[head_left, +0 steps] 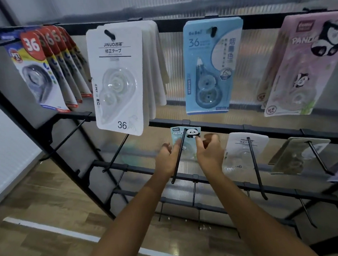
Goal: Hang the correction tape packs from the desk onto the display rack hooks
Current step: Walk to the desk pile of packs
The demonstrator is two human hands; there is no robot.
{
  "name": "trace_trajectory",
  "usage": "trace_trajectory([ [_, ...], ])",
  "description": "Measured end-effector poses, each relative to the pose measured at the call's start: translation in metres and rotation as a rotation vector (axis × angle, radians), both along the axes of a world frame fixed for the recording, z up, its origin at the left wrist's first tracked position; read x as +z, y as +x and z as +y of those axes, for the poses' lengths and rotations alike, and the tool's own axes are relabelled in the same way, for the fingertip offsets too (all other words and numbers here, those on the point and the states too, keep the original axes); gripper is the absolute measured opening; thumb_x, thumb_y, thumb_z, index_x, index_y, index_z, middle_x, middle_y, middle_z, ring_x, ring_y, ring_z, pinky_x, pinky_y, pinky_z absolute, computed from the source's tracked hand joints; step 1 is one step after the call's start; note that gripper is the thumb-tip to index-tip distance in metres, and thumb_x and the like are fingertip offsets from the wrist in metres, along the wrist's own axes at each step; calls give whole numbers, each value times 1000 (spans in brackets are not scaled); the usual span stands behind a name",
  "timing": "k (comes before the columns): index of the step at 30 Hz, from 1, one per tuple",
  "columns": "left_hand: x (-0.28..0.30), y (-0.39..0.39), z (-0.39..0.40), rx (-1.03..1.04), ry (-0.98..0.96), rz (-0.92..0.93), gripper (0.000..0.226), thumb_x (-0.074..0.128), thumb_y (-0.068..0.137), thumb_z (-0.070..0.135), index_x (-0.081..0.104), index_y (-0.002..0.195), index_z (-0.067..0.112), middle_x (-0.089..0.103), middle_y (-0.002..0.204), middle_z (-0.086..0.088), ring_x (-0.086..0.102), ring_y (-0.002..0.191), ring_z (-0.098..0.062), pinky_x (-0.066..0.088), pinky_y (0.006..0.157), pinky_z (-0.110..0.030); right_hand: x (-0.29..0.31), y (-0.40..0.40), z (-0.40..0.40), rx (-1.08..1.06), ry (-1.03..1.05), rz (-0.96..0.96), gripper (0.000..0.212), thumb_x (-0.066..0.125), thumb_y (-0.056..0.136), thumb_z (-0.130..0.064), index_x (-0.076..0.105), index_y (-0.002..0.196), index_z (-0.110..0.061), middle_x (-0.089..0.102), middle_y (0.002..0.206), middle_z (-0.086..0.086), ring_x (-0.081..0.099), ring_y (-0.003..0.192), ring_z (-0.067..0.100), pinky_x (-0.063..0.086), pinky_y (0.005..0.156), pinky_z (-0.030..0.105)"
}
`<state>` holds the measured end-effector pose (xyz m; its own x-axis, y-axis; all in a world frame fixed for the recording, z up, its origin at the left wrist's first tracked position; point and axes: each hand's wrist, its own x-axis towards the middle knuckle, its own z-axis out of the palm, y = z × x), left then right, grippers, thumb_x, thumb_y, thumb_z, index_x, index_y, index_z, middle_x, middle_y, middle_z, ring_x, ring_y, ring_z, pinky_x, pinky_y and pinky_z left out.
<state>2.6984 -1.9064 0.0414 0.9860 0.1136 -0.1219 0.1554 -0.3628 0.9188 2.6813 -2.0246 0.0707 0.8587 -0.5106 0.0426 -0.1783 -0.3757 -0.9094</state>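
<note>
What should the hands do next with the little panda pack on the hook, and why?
Probably let go and draw both hands back. The green panda pack already sits far back on its hook, near the rail, with the left hand and right hand flanking it, fingers loosely on its edges. It looks hung, so nothing more seems needed there.

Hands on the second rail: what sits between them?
In the head view, the left hand and right hand flank a mint panda pack threaded on a black hook.
</note>
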Motion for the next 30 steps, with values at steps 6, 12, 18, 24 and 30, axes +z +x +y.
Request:
trace_trajectory([
  [6,-11,-39,32,-18,168,-41,49,47,98,39,46,134,5,60,120,-8,58,105,-17,44,80,-16,-35,-43,39,232,-113,-25,9,51,96,-19,56,92,-14,59,88,5,58,82,20,44,69,25],
  [12,-11,-112,137,72,397,-130,46,47,99,36,49,135,8,58,129,-10,54,118,-24,40,93,-28,-52,-81,135,543,-243,64,20,48,98,-24,62,90,-12,61,87,2,57,87,22,36,66,27],
  [18,-12,-221,276,287,579,-75,44,49,98,35,49,135,10,56,131,-11,52,117,-26,38,93,-29,-51,-153,274,870,-311,0,22,50,97,-22,66,104,-9,63,95,3,58,94,23,39,72,27],
  [24,-20,-348,401,516,678,44,43,46,99,36,47,137,17,53,133,-4,49,122,-23,36,98,-28,-50,-244,405,1152,-324,-31,19,50,95,-23,66,92,-14,66,95,11,61,92,31,42,76,33],
  [30,-22,-455,488,757,754,203,43,43,99,39,49,134,15,56,127,-9,51,119,-29,38,98,-33,-53,-325,514,1404,-356,-101,23,51,95,-21,68,106,-9,67,108,10,60,102,27,42,84,30],
])
